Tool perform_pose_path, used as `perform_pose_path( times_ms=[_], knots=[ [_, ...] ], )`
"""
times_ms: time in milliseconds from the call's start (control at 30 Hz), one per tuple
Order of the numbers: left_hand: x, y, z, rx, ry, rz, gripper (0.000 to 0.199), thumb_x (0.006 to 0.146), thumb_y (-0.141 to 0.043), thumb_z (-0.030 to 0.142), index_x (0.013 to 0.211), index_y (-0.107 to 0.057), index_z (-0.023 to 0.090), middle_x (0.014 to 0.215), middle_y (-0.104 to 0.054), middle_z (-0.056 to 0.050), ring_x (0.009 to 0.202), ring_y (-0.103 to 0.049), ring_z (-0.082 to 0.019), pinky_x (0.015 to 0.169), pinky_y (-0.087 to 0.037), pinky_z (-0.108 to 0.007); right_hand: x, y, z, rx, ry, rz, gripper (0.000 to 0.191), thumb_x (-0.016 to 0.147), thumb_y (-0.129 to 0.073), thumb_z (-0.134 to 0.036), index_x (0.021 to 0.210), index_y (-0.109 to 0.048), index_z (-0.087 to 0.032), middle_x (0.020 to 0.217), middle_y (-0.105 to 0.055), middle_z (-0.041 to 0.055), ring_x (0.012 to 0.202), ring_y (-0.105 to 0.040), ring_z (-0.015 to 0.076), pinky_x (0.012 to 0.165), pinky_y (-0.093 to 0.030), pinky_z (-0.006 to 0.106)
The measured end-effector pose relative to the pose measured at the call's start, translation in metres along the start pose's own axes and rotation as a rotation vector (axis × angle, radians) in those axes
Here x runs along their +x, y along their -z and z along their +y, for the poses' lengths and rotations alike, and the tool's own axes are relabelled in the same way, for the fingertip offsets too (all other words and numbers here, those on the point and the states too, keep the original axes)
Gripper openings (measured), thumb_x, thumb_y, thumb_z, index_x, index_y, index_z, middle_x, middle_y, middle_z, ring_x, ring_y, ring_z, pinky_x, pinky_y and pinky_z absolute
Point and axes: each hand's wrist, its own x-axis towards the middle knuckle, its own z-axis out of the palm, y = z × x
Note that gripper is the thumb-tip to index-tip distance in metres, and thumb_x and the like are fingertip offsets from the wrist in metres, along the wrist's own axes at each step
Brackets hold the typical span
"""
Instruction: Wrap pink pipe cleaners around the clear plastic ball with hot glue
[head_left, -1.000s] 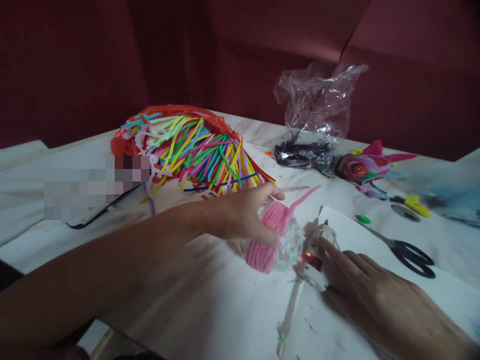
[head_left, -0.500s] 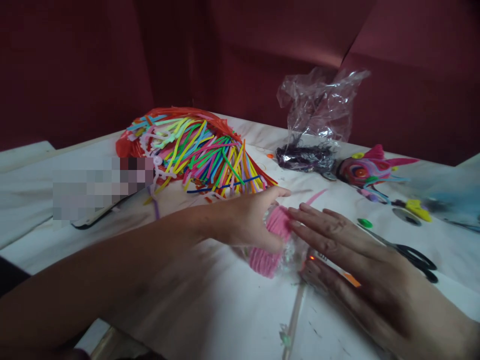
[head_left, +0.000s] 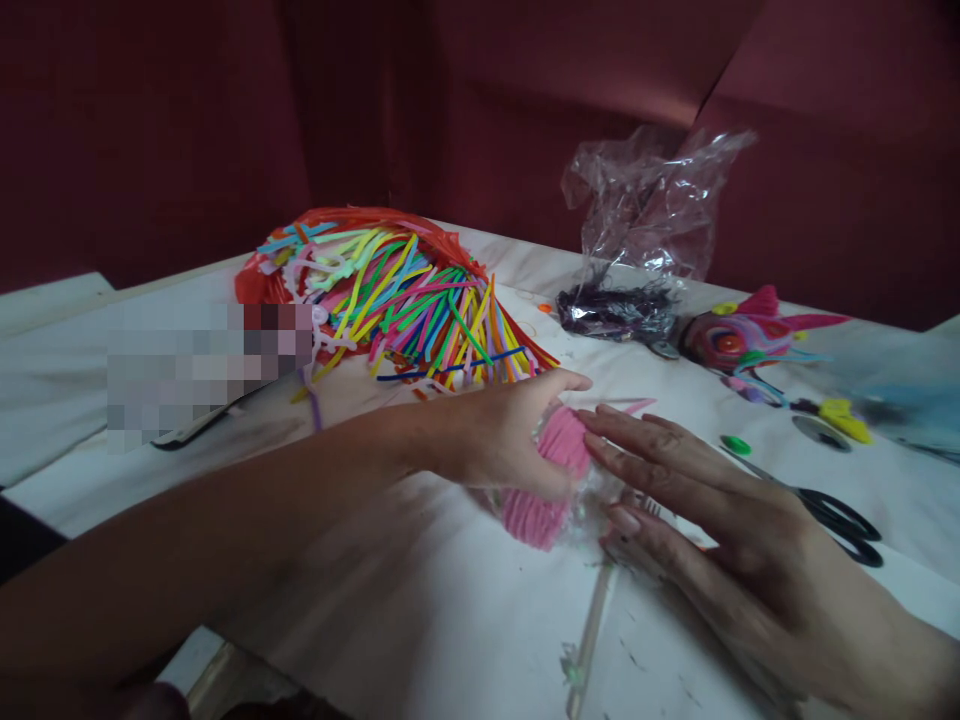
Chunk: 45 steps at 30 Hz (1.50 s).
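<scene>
A bundle wrapped in pink yarn or pipe cleaner [head_left: 564, 440] lies in the middle of the white table [head_left: 450, 620]. My left hand [head_left: 517, 435] is wrapped round its upper left side, thumb across the pink strands. From the right, my right hand [head_left: 720, 520] reaches over with its fingers stretched and slightly apart, fingertips against the bundle's right edge. Clear, shiny wrapping shows between the hands, partly hidden by the right fingers. A thin pink strip [head_left: 639, 406] sticks out beyond the right fingertips.
Colourful pipe cleaners [head_left: 427, 300] spill from a red bag behind. Further right are a clear bag [head_left: 652, 215] with dark strands, a pink fish-like craft [head_left: 731, 340], a green piece [head_left: 736, 444] and black-handled scissors [head_left: 840, 520]. A blurred-out object is at left.
The whole view has shifted slightly. The right fingers have come a little lower over the clear wrapping, and the orange piece beneath that hand is now mostly covered.
</scene>
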Motion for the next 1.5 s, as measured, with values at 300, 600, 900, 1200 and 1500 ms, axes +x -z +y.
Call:
perform_pose_path(
  times_ms=[300, 600, 900, 1200, 1500],
  knots=[
    [0.000, -0.002, -0.001, -0.046, -0.034, -0.035, 0.077, 0.068, -0.062, 0.029, 0.133, -0.022, 0.012, 0.119, -0.051, -0.013, 0.111, -0.048, -0.024, 0.087, -0.042, -0.033, 0.003, -0.001, -0.001, 0.128, -0.079, 0.042, 0.060, 0.113, -0.033, -0.057, 0.116, -0.057, -0.002, 0.113, -0.027, 0.0097, 0.108, -0.029, 0.0180, 0.098, -0.035, 0.024],
    [0.000, 0.004, 0.000, -0.032, -0.086, -0.095, 0.063, 0.076, -0.058, 0.032, 0.128, -0.029, 0.011, 0.130, -0.042, -0.014, 0.118, -0.041, -0.022, 0.094, -0.036, -0.034, 0.001, 0.000, 0.000, 0.085, -0.092, 0.057, 0.065, 0.112, -0.033, -0.061, 0.112, -0.059, -0.001, 0.113, -0.026, 0.0104, 0.107, -0.029, 0.0182, 0.097, -0.036, 0.025],
    [0.002, 0.012, -0.003, -0.034, -0.053, -0.109, 0.060, 0.070, -0.065, 0.035, 0.119, -0.040, 0.012, 0.111, -0.054, -0.009, 0.098, -0.052, -0.019, 0.078, -0.042, -0.028, -0.003, 0.003, 0.004, 0.028, -0.062, 0.044, 0.063, 0.113, -0.030, -0.060, 0.118, -0.056, -0.002, 0.113, -0.026, 0.0102, 0.109, -0.027, 0.0207, 0.097, -0.034, 0.035],
    [0.003, 0.013, -0.005, 0.011, -0.009, -0.128, 0.092, 0.050, -0.077, 0.037, 0.128, -0.032, 0.017, 0.124, -0.047, -0.009, 0.111, -0.046, -0.026, 0.087, -0.040, -0.033, -0.001, 0.003, 0.010, -0.091, -0.013, 0.039, 0.054, 0.115, -0.025, -0.055, 0.134, -0.034, -0.006, 0.113, -0.026, 0.0084, 0.111, -0.023, 0.0211, 0.101, -0.021, 0.038],
    [0.003, 0.016, -0.004, -0.056, -0.021, -0.133, 0.100, 0.055, -0.073, 0.045, 0.134, -0.021, 0.012, 0.141, -0.025, -0.014, 0.128, -0.027, -0.025, 0.102, -0.027, -0.036, -0.005, 0.015, 0.009, -0.047, -0.077, 0.122, 0.059, 0.113, -0.031, -0.059, 0.131, -0.039, -0.003, 0.113, -0.027, 0.0085, 0.107, -0.030, 0.0160, 0.103, -0.029, 0.021]
  ],
)
